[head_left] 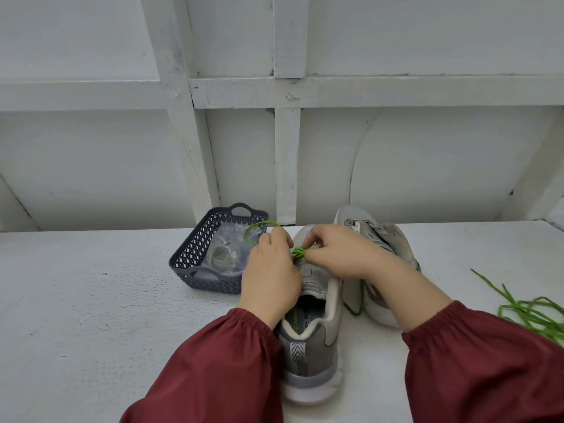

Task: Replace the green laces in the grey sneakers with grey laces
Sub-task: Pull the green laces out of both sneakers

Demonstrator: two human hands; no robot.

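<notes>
Green lace (298, 251), thin round cord, bunches over the grey mesh sneaker (317, 340); left hand (270, 270) and right hand (341, 254) each pinch it in a tight curl.

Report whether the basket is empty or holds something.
Not empty: a clear plastic bag with coiled greyish laces inside lies in the blue-grey basket.

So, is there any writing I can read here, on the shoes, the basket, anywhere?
"DY FO": on the insole of the near sneaker, the rest hidden under the tongue.
Green letters beside it, roughly "CHE": cut off and too blurred to be sure.
Basket, the bag in it, far sneaker: no readable text.
</notes>
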